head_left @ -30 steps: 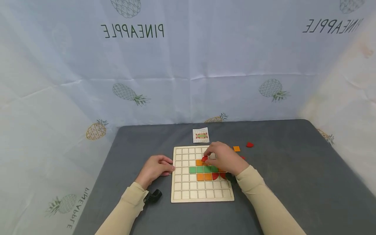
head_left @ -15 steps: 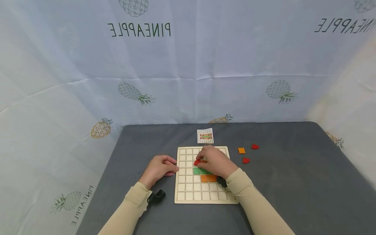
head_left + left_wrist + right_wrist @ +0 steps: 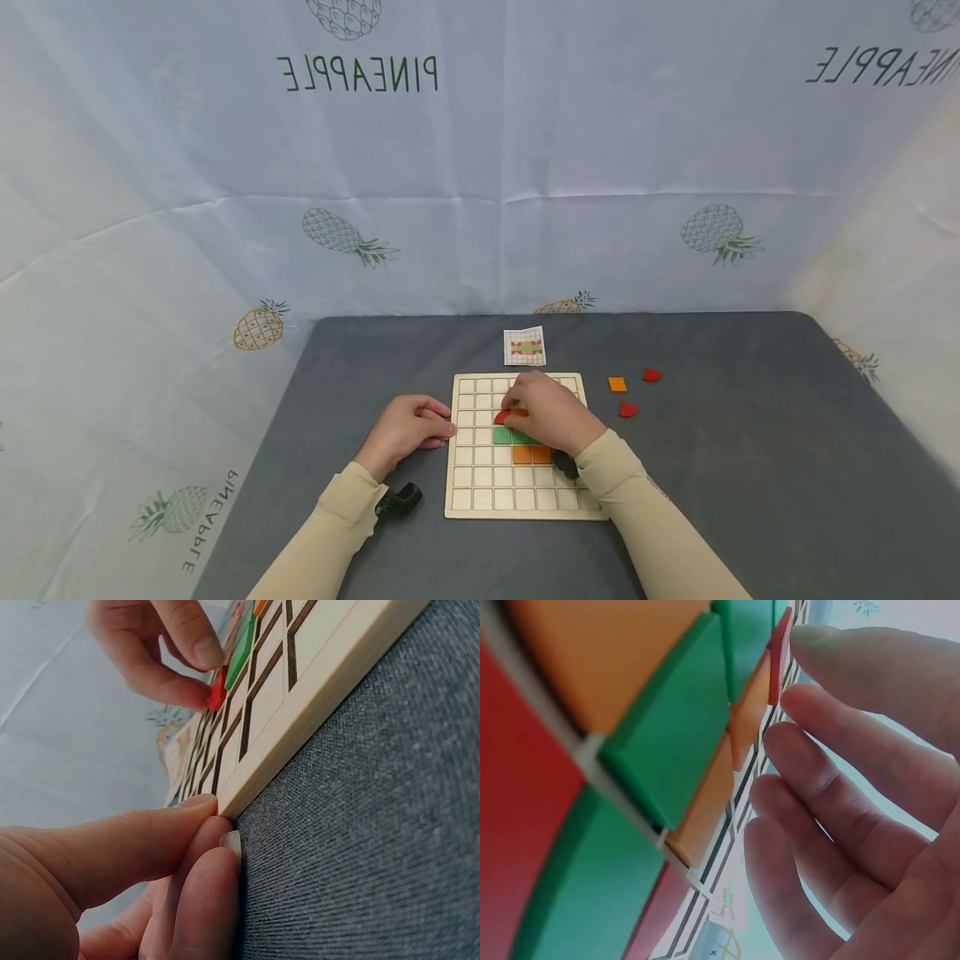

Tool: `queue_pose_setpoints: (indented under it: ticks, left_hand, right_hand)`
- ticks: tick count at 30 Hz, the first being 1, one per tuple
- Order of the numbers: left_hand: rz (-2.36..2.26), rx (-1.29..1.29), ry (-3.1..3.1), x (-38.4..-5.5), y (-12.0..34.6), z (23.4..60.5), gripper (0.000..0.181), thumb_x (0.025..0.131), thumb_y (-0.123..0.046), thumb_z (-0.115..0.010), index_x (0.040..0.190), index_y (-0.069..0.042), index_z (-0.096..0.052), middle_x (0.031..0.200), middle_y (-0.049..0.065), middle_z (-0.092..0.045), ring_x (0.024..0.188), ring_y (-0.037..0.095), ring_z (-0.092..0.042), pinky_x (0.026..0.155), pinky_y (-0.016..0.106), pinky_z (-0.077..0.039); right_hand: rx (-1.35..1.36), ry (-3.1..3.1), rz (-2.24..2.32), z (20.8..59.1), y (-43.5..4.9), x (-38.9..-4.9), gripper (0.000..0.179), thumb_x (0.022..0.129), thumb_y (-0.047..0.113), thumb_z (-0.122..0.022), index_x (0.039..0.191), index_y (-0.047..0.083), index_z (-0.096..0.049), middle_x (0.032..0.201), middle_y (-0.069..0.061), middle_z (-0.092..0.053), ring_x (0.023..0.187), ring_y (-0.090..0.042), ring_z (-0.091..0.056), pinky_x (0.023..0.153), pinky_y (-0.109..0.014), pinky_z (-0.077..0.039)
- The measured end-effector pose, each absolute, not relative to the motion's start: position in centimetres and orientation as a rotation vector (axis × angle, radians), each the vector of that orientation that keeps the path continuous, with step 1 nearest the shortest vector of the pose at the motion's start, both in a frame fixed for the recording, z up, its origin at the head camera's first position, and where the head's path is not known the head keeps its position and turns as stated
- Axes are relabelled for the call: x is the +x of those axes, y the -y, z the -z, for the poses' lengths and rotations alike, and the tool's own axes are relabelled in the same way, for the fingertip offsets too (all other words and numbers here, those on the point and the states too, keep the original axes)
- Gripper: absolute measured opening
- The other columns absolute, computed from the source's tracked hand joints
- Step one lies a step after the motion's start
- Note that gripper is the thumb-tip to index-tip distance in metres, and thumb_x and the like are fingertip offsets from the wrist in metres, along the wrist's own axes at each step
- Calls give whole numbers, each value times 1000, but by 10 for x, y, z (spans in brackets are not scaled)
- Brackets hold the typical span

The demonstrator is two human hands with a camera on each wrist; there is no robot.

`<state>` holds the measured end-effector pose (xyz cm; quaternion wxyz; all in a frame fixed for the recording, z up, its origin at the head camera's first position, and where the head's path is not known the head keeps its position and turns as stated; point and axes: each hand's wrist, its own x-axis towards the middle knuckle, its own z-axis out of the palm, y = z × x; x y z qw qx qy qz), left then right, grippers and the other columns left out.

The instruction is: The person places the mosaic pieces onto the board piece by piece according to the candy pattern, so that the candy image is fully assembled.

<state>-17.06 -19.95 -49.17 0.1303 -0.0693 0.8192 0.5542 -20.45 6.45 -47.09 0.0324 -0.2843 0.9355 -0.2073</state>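
A square wooden grid board [image 3: 472, 500] lies on the table, with green tiles [image 3: 502, 436] in a row and orange tiles [image 3: 522, 455] below them. Over its upper middle is my right hand [image 3: 557, 414]. Thumb and index finger pinch a red quarter-round tile [image 3: 501, 417], which sits at a cell just above the left end of the green row; the left wrist view shows this red tile [image 3: 217, 688] low against the board. My left hand [image 3: 403, 431] pinches the board's left edge between thumb and fingers. My right hand hides several cells.
Behind the board lies a small pattern card [image 3: 524, 347]. To the right are a loose orange square [image 3: 617, 384] and two loose red tiles, one farther back [image 3: 652, 375] and one nearer [image 3: 628, 410]. A pineapple-print cloth [image 3: 480, 167] hangs behind the table.
My right hand has moved left across the board with the red tile and lowered it to the cell. The left hand keeps its place at the edge. The head view has shifted slightly.
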Motion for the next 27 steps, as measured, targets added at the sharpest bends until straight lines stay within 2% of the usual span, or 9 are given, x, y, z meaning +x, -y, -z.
queue_pose_setpoints:
  ticks: [6,12,18,27]
  left_hand:
    - [-1615,-208,-2372,-171,199,491,31,87,-16,-91,111,-5,-77,93,9,-78,79,16,-75,73,31,-67]
    - [-1615,-207,-2365,-170,200,490,30,87,-16,-90,112,-5,-77,94,10,-77,80,16,-75,74,31,-67]
    - [-1607,-217,-2375,-172,197,490,29,88,-16,-90,112,-6,-77,96,9,-78,82,17,-76,76,32,-67]
    - [-1564,-234,-2396,-173,197,490,30,87,-15,-89,113,-4,-77,95,9,-76,81,17,-75,75,31,-67]
  right_hand:
    - [-887,-2888,631,472,-63,-204,7,94,19,-85,101,18,-84,95,8,-67,87,-9,-55,78,-28,-56]
    - [-867,-2890,698,461,-74,-199,13,98,21,-82,109,16,-84,102,4,-71,95,-12,-60,82,-32,-58]
    - [-847,-2948,654,443,-124,-188,14,99,17,-80,112,14,-84,106,3,-71,101,-18,-61,81,-32,-58]
    - [-827,-3003,475,440,-211,-148,18,92,15,-87,110,17,-82,107,7,-69,101,-16,-66,84,-34,-62]
